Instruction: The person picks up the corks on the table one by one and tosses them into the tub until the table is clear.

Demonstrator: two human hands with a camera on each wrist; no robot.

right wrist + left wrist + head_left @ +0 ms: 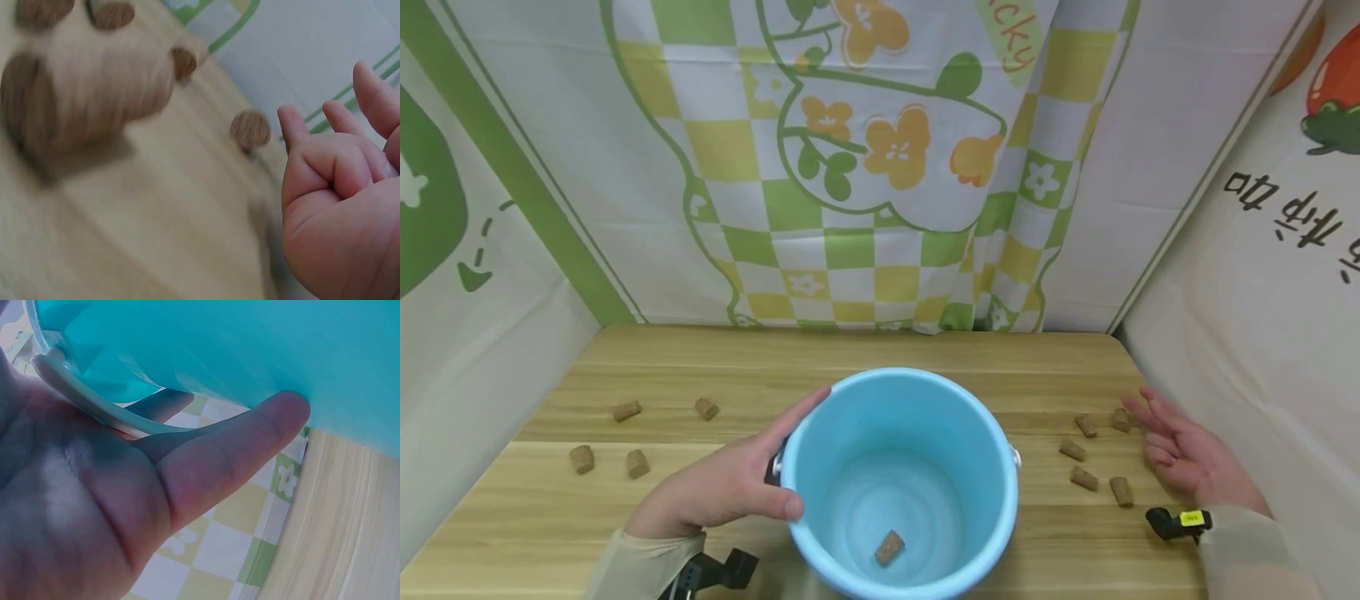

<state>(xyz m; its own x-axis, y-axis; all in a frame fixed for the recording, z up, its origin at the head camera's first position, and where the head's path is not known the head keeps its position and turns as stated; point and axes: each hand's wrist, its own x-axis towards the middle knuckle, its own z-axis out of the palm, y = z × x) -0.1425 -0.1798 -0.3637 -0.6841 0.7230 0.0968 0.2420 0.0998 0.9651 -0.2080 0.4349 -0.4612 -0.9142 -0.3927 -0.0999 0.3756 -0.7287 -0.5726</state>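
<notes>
A light blue bucket (pixel 1000 533) stands on the table in front of me, its inside facing up to the head camera. My left hand (pixel 737 479) holds its left side, thumb at the rim and fingers spread along the outer wall. In the left wrist view the pale bucket handle (pixel 94 403) passes across the palm. One cork (pixel 890 547) lies on the bucket floor. To the right, my right hand (pixel 1195 458) holds nothing, palm turned up and some fingers bent. Its fingertips are beside a cork (pixel 1121 419), with several more corks (pixel 1084 478) just left of it.
Several corks (pixel 637 464) lie scattered on the left part of the wooden table (pixel 760 358). A patterned curtain (pixel 880 275) hangs along the table's back edge. White printed walls (pixel 1240 275) rise at both sides, the right one close to my right hand.
</notes>
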